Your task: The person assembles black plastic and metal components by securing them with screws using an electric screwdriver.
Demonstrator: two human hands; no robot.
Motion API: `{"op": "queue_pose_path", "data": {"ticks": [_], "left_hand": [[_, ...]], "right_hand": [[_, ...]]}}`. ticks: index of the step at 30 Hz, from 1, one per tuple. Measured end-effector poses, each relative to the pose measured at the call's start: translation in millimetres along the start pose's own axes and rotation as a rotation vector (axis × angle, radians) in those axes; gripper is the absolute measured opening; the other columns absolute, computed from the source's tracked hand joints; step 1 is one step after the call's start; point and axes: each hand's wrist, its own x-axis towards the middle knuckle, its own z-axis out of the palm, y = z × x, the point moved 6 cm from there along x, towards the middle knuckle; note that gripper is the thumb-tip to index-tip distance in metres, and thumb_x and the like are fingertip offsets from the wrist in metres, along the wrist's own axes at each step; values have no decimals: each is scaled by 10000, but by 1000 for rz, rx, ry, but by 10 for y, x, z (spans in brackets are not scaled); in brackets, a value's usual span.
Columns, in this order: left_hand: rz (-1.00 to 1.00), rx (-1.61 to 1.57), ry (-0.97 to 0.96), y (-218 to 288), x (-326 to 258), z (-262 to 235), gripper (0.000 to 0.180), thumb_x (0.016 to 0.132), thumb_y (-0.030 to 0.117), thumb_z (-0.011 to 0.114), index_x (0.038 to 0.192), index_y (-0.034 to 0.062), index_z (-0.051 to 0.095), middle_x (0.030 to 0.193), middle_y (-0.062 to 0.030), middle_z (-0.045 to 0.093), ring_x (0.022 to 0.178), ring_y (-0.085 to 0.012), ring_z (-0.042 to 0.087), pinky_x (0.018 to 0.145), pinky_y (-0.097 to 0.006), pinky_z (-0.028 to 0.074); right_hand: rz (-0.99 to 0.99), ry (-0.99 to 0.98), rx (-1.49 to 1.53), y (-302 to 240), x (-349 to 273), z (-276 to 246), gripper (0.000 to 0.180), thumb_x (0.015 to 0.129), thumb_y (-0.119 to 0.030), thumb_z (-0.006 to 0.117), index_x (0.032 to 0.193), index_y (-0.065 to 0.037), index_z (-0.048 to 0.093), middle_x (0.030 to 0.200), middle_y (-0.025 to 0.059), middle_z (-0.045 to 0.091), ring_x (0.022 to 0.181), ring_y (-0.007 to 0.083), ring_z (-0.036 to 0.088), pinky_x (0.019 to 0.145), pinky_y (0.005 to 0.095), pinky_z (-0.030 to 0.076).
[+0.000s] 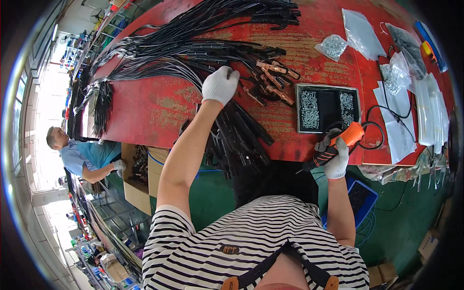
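Note:
My left hand (221, 86), in a white glove, is closed at the edge of the long black cables (159, 67), its fingertips on a black cable. Copper-coloured clamps (276, 79) lie just right of it. Below it, a bunch of black cable ends (237, 135) hangs over the table's near edge. In my right hand (338, 162), gloved white with dark fingers, is an orange and black electric screwdriver (350, 134). Its tip points left, by the near edge. Beyond it sits a black tray (331, 108) with silver screws in both side compartments.
The worn red table (150, 106) carries plastic bags of hardware (332, 47) and white sheets (394, 125) on the right. A black cord (379, 108) loops by the tray. A blue bin (362, 198) stands below. At left, another person (82, 157) reaches toward a cardboard box (135, 181).

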Motion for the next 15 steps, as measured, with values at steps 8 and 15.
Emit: {"op": "queue_pose_path", "data": {"ticks": [8, 15], "left_hand": [[-306, 140, 6, -354, 279, 257, 643, 964, 519, 547, 1296, -32, 585, 1241, -349, 677, 1196, -479, 650, 1050, -493, 505], [-519, 148, -105, -949, 831, -57, 816, 941, 499, 634, 1417, -136, 440, 1328, -363, 643, 1272, -443, 644, 1068, -458, 525]], "right_hand": [[5, 36, -16, -45, -46, 27, 362, 977, -352, 662, 1218, -102, 561, 905, 37, 583, 750, 179, 584, 769, 395, 510], [22, 26, -102, -71, -67, 124, 397, 927, -354, 694, 1211, -109, 564, 851, 33, 582, 677, 180, 575, 702, 391, 491]]}}
